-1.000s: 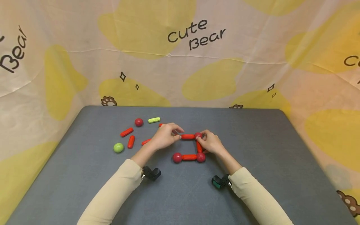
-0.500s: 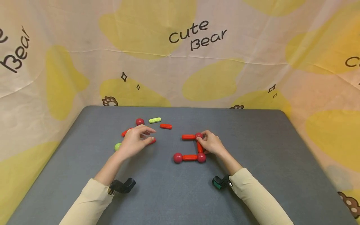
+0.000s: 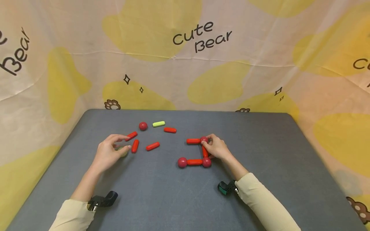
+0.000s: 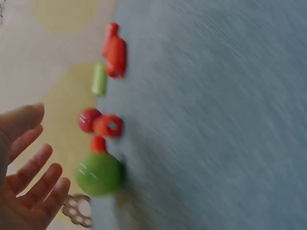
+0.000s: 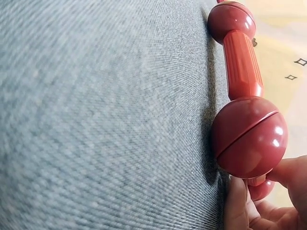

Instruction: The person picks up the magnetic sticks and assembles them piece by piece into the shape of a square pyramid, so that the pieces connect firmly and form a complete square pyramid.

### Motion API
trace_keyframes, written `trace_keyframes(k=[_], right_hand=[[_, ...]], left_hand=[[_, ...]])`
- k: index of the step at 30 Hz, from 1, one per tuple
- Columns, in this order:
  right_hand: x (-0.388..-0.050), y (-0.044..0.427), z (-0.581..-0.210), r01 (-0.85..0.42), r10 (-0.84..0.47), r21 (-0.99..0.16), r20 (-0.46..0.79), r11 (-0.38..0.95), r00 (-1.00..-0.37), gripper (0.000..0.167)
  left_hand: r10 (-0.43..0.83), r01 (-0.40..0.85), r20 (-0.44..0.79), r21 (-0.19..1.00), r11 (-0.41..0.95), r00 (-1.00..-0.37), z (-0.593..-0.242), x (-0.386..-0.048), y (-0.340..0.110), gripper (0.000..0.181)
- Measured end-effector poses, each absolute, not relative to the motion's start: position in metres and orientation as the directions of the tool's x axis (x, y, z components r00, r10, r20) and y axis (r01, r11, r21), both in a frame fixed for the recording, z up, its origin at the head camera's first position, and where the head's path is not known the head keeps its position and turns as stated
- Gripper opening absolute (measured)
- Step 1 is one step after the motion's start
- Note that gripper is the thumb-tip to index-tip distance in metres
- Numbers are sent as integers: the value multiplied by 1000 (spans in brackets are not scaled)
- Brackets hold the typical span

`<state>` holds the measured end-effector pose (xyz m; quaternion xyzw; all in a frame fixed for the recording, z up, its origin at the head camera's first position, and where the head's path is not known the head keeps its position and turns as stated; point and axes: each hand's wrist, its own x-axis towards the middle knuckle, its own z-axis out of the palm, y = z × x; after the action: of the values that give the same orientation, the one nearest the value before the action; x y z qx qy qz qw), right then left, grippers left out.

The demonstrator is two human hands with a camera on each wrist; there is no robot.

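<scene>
In your right grip (image 3: 218,148) you are holding the far ball of a linked shape (image 3: 205,152): three red rods and three dark red balls are forming three sides, lying flat on the bench (image 3: 248,134), the far rod ending bare. Near your left grip (image 3: 109,153), a glossy green ball (image 4: 99,173) is resting, partly hidden in the head view.

left hand (image 3: 108,153): near green ball (image 3: 124,154) | right hand (image 3: 217,147): holds joined red ball (image 3: 203,139)
</scene>
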<state>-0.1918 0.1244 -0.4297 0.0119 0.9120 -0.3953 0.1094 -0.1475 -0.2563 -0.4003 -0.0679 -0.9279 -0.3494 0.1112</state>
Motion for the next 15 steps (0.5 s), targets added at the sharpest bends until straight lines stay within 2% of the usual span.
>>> trace_keyframes(k=[7, 15], right_hand=[[-191, 124, -429, 87, -67, -703, -189, 706, -980, 40], [-191, 123, -429, 100, -63, -709, -199, 698, -978, 42]], left_hand=[[52, 128, 141, 614, 779, -989, -414, -146, -271, 48], [53, 119, 128, 590, 799, -990, -422, -148, -276, 40]])
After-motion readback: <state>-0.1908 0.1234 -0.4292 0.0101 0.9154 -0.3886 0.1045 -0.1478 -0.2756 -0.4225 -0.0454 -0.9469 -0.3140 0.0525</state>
